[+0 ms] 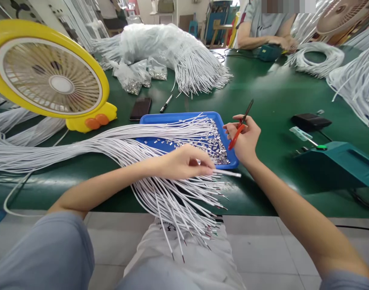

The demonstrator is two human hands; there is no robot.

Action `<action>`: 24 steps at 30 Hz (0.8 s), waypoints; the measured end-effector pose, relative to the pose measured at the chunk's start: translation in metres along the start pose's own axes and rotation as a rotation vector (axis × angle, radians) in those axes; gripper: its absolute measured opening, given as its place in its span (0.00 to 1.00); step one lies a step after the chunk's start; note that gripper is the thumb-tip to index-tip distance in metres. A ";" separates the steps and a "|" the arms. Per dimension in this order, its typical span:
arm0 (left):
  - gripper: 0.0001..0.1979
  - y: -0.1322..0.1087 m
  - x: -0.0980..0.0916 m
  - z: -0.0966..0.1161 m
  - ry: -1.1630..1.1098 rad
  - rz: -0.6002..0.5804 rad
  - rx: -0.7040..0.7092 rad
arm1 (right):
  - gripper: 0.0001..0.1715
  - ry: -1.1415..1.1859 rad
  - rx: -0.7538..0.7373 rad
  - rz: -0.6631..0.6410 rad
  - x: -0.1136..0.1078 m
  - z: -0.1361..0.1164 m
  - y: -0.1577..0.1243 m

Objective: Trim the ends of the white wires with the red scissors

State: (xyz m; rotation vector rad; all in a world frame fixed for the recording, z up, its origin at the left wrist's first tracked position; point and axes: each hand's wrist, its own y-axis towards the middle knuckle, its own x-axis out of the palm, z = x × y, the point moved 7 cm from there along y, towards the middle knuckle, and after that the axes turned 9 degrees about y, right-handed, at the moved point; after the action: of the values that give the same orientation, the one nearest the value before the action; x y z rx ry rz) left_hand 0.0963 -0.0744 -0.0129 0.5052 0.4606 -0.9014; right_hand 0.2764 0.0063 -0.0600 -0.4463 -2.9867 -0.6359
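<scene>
Pinched between the fingers of my left hand (187, 162) is one white cable (228, 172), its tip pointing right past the front edge of a blue tray (178, 117). My right hand (246, 141) holds red-handled scissors (237, 136), blades pointing up, just off the tray's right side. Small silvery metal pieces (217, 147) lie in the tray. A long bundle of white cables (96, 141) comes from the left; part lies over the tray, and part passes beneath my left forearm and hangs over the table's front edge, with dark or coloured wire ends.
A yellow fan (62, 84) stands at the left. Behind the tray lie a phone (141, 108), a pen (166, 104), bags of metal pieces (131, 78) and a wrapped cable bundle (172, 48). A teal device (338, 165) sits right. Across the table, a person's hands (282, 42) work.
</scene>
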 end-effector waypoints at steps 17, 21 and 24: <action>0.04 0.004 -0.014 -0.049 -0.144 0.442 -0.110 | 0.14 0.098 -0.066 -0.356 0.037 -0.030 -0.051; 0.04 0.004 -0.014 -0.048 -0.092 0.442 -0.109 | 0.15 0.092 -0.098 -0.368 0.037 -0.032 -0.054; 0.03 0.004 -0.012 -0.049 -0.111 0.421 -0.115 | 0.16 0.071 -0.126 -0.347 0.036 -0.035 -0.053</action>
State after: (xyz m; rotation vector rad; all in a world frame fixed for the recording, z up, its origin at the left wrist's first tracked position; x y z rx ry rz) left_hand 0.0858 -0.0361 -0.0439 0.4234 0.2873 -0.4922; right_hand 0.2263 -0.0446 -0.0449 0.0939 -2.9885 -0.8486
